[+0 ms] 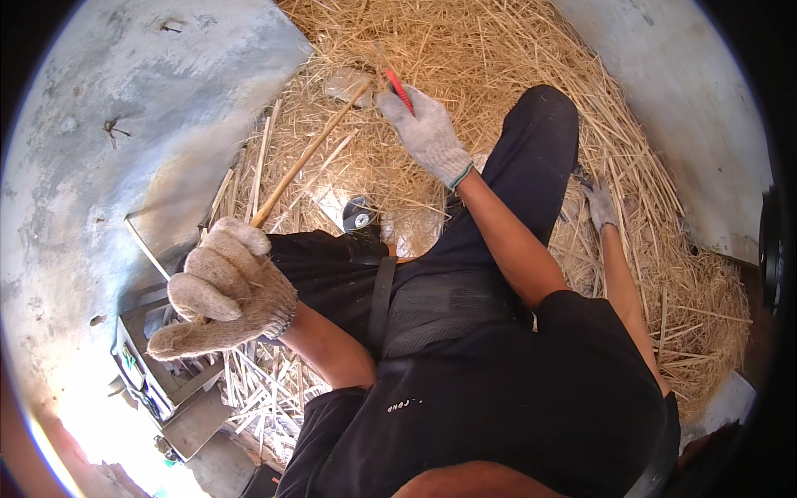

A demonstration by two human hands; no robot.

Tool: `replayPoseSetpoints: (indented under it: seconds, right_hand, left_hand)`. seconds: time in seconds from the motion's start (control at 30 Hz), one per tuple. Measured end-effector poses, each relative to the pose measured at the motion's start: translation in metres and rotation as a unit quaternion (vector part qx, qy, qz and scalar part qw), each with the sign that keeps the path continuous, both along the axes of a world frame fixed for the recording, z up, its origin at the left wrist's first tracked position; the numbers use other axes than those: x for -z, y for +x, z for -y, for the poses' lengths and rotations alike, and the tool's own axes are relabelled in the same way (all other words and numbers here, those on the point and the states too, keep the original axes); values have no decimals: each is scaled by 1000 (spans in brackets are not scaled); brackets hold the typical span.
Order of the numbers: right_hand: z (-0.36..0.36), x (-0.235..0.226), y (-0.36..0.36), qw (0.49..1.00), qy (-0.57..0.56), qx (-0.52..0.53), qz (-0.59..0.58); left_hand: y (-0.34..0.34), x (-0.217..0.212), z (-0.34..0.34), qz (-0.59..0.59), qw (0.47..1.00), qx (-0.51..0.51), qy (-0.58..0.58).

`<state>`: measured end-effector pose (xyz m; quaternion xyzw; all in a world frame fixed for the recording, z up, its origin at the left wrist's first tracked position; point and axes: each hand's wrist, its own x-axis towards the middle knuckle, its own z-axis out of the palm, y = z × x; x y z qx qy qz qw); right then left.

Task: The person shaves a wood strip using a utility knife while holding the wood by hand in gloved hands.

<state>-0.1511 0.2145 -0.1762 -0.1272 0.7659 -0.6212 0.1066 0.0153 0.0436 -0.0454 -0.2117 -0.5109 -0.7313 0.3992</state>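
My left hand (228, 286), in a knitted work glove, is closed around the lower end of a long, thin bamboo stick (300, 160). The stick slants up and away to the right, its far end close to my right hand (427, 129). That hand, gloved in pale knit with a green cuff edge, is closed on a slim red-handled tool (399, 91). The tool points away from me; its working end is blurred against the straw, so its kind cannot be made out. Its front lies beside the stick's tip. Part of my left hand's grip is hidden by its own fingers.
Loose straw and split strips (465, 41) cover the floor between two pale walls (149, 108). Another person's gloved hand (599, 203) rests on straw at the right. At the lower left stands an open box-like frame (178, 386). A shoe (357, 216) shows past my leg.
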Motion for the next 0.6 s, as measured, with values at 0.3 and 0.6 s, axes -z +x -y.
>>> replayPoseSetpoints:
  seconds: [0.3,0.6]
  right_hand:
    - [53,12,55,970,-5,-241,10]
    - [44,55,38,996,54,-70,28]
  left_hand:
    - [4,7,5,-5,1000,11,-3]
    - [13,10,16,-5,999,-48,10]
